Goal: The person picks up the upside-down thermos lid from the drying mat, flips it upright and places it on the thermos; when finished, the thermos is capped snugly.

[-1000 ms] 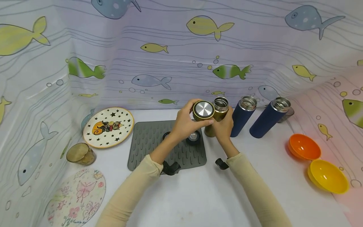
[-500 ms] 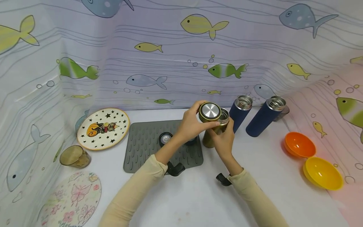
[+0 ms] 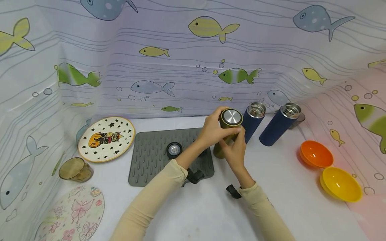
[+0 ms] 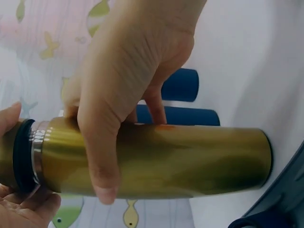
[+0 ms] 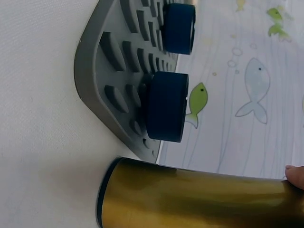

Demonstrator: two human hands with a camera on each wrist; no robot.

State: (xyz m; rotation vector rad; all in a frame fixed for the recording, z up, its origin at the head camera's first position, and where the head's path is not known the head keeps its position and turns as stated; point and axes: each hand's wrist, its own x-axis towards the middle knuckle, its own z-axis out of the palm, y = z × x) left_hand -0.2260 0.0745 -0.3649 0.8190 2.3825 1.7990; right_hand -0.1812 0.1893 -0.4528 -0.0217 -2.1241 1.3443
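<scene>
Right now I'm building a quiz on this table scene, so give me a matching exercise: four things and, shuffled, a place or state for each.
Things:
1. gold flask
2. gold lid
3. orange bowl
4. star plate

Places or states:
A. left of the grey mat
B. held by the right hand
C. beside the yellow bowl
D. in the left hand's grip

Pairs: 1-B, 2-D, 3-C, 4-A

1. The gold flask (image 3: 221, 147) has a glossy, smooth metallic body; its gold lid (image 3: 231, 117) carries a brushed steel disc on top.
2. Two navy flasks (image 3: 252, 123) look matt, with shiny steel rims at their open mouths.
3. The grey mat (image 3: 153, 152) is matt, rubbery and ridged.
4. The orange bowl (image 3: 316, 154) and yellow bowl (image 3: 340, 184) are glossy plastic.
5. The worktop (image 3: 205, 207) is pale and matt; the fish-print backdrop (image 3: 181, 67) is a smooth sheet with a slight sheen.
</scene>
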